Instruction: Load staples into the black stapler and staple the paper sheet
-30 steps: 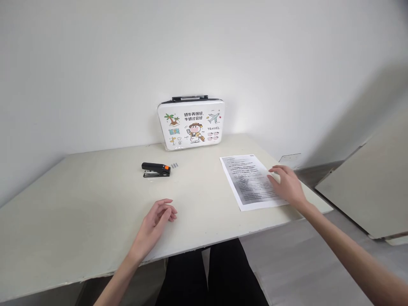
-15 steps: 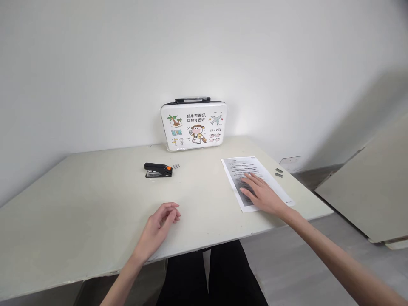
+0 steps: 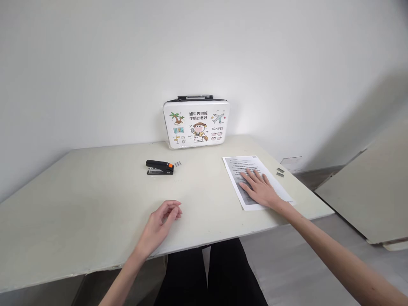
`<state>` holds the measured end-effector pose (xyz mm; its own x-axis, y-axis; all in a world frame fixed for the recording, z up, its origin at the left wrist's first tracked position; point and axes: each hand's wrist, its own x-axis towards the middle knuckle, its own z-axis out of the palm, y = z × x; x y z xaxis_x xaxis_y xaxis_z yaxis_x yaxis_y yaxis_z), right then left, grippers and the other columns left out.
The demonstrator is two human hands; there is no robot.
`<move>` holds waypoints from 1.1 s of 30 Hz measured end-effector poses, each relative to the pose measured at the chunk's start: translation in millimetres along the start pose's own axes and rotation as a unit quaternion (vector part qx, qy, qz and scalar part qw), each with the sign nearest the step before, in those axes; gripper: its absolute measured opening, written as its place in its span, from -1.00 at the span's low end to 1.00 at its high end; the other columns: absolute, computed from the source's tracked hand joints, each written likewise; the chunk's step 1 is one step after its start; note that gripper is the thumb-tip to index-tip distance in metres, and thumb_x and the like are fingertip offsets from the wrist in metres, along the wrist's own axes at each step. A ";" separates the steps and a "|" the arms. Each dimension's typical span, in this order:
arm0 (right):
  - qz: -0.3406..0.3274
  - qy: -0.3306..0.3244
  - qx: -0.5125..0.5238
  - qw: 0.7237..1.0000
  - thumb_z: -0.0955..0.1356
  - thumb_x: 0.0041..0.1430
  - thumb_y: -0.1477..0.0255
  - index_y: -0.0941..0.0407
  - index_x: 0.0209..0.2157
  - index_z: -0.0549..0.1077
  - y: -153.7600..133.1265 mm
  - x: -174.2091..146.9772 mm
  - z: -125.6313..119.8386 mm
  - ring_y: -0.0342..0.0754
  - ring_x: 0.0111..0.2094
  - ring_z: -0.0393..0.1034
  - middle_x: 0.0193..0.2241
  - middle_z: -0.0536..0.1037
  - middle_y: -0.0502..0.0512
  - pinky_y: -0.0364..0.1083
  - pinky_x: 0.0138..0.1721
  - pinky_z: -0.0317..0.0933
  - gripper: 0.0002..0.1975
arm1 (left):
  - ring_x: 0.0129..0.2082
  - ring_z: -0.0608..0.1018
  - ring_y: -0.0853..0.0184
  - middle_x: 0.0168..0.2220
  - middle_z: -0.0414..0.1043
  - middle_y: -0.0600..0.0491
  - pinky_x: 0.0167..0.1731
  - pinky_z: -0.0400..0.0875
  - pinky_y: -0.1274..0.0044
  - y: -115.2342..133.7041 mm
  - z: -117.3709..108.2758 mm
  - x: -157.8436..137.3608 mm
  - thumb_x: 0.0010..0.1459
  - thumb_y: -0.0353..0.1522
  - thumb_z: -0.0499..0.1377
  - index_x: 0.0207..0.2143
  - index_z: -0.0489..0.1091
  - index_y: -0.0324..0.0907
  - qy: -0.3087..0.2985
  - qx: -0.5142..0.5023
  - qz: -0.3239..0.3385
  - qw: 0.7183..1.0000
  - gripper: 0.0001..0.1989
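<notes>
My right hand (image 3: 259,189) lies with spread fingers on a printed sheet of paper (image 3: 280,194) at the right of the table. It presses the page from above and hides part of the text. Near the front edge, my left hand (image 3: 162,219) rests loosely curled on the tabletop, with a gap between thumb and index finger and nothing visible in it. Beyond that hand sits a black stapler (image 3: 160,167) with an orange patch at its right end. Short strips of staples (image 3: 177,164) lie beside that end.
A white case (image 3: 196,125) with cartoon prints and a black handle stands upright against the wall. Two dark green strips (image 3: 280,172) lie right of the paper, near the edge of the table (image 3: 95,204). A pale panel (image 3: 366,187) stands beyond the table's right side.
My right hand has flattened on the paper and its fingers have spread wider. My left hand keeps its place and curl. The view has shifted slightly.
</notes>
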<state>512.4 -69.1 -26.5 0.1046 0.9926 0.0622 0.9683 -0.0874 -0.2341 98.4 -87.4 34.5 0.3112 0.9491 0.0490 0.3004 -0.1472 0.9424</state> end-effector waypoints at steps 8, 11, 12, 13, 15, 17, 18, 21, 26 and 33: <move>0.002 -0.007 -0.015 1.000 -0.03 0.41 -0.17 -0.11 0.51 0.02 4.8 2.0 5.7 0.25 0.53 -0.28 0.54 -0.13 -0.03 0.37 0.47 -0.29 -0.20 | -0.21 0.61 0.19 -0.26 0.58 0.01 -0.03 0.49 0.34 4.3 1.3 -1.1 0.30 -0.05 0.19 -0.13 0.50 -0.07 0.002 0.003 0.002 1.000 -0.69; 0.002 -0.010 -0.017 1.000 -0.03 0.41 -0.16 -0.10 0.51 0.03 3.1 1.1 6.1 0.24 0.53 -0.30 0.54 -0.13 -0.03 0.37 0.47 -0.29 -0.20 | -0.22 0.61 0.19 -0.26 0.58 0.01 -0.04 0.49 0.36 5.0 1.1 -1.3 0.30 -0.06 0.19 -0.15 0.50 -0.07 0.003 0.006 0.004 1.000 -0.70; 0.002 -0.011 -0.017 1.000 -0.03 0.41 -0.16 -0.09 0.51 0.03 1.3 -0.1 6.4 0.24 0.54 -0.31 0.54 -0.14 -0.03 0.36 0.48 -0.31 -0.20 | -0.22 0.61 0.19 -0.26 0.58 0.01 -0.05 0.49 0.36 4.8 1.0 -1.2 0.30 -0.06 0.19 -0.15 0.50 -0.07 0.002 0.006 0.003 1.000 -0.70; 0.000 -0.011 -0.016 1.000 -0.03 0.42 -0.16 -0.09 0.51 0.03 -1.1 -1.7 6.9 0.23 0.54 -0.32 0.54 -0.15 -0.03 0.35 0.48 -0.32 -0.20 | -0.22 0.61 0.19 -0.26 0.58 0.01 -0.05 0.49 0.37 4.5 0.9 -1.2 0.30 -0.06 0.19 -0.15 0.51 -0.07 0.003 0.007 0.002 1.000 -0.70; -0.016 -0.003 -0.012 1.000 -0.02 0.43 -0.15 -0.09 0.51 0.03 -7.4 -6.0 8.6 0.23 0.54 -0.33 0.54 -0.14 -0.04 0.35 0.48 -0.34 -0.22 | -0.21 0.61 0.19 -0.26 0.57 0.02 -0.05 0.48 0.37 3.1 0.8 -1.0 0.31 -0.07 0.18 -0.14 0.50 -0.07 0.002 0.013 0.001 1.000 -0.70; -0.035 0.010 -0.008 0.999 0.00 0.43 -0.14 -0.11 0.51 0.04 -15.3 -11.3 10.7 0.23 0.54 -0.30 0.54 -0.13 -0.05 0.36 0.48 -0.33 -0.23 | -0.21 0.61 0.19 -0.26 0.57 0.02 -0.05 0.48 0.37 1.5 1.0 -0.7 0.32 -0.06 0.17 -0.14 0.50 -0.06 -0.001 0.020 0.001 1.000 -0.70; -0.043 0.014 -0.006 0.999 0.01 0.43 -0.14 -0.11 0.50 0.04 -19.7 -14.0 11.5 0.23 0.54 -0.30 0.54 -0.13 -0.05 0.36 0.48 -0.33 -0.24 | -0.20 0.61 0.19 -0.26 0.57 0.02 -0.05 0.48 0.37 0.6 1.1 -0.6 0.32 -0.06 0.17 -0.14 0.50 -0.06 -0.002 0.023 0.001 1.000 -0.70; -0.055 0.015 0.004 0.998 0.02 0.44 -0.13 -0.10 0.50 0.06 -35.2 -22.3 12.4 0.23 0.54 -0.31 0.54 -0.13 -0.02 0.36 0.48 -0.33 -0.25 | -0.20 0.61 0.19 -0.25 0.58 0.01 -0.07 0.48 0.38 -1.2 1.2 0.2 0.32 -0.05 0.18 -0.14 0.50 -0.06 -0.007 0.025 0.002 1.000 -0.69; -0.099 0.025 0.035 0.994 0.06 0.46 -0.11 -0.08 0.50 0.07 -68.4 -35.5 13.8 0.23 0.54 -0.31 0.53 -0.09 0.01 0.40 0.47 -0.31 -0.27 | -0.20 0.61 0.20 -0.25 0.59 0.01 -0.07 0.50 0.39 -0.1 1.1 0.7 0.31 -0.05 0.18 -0.15 0.52 -0.07 0.000 0.025 0.006 1.000 -0.69; -0.109 -0.013 0.066 0.992 0.02 0.46 -0.11 -0.04 0.51 0.04 -133.9 -54.4 15.1 0.23 0.54 -0.47 0.54 -0.22 0.00 0.36 0.48 -0.47 -0.24 | -0.03 0.61 0.16 -0.08 0.60 -0.01 0.10 0.46 0.33 -6.6 -1.3 1.9 0.36 -0.08 0.12 -0.13 0.53 -0.06 0.017 0.089 0.048 0.995 -0.69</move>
<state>373.6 -110.1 -13.2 -0.1126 0.9886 0.1005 0.9291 0.1406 -0.3421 95.9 -84.2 28.8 0.3173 0.9363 0.1503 0.4267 -0.2825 0.8592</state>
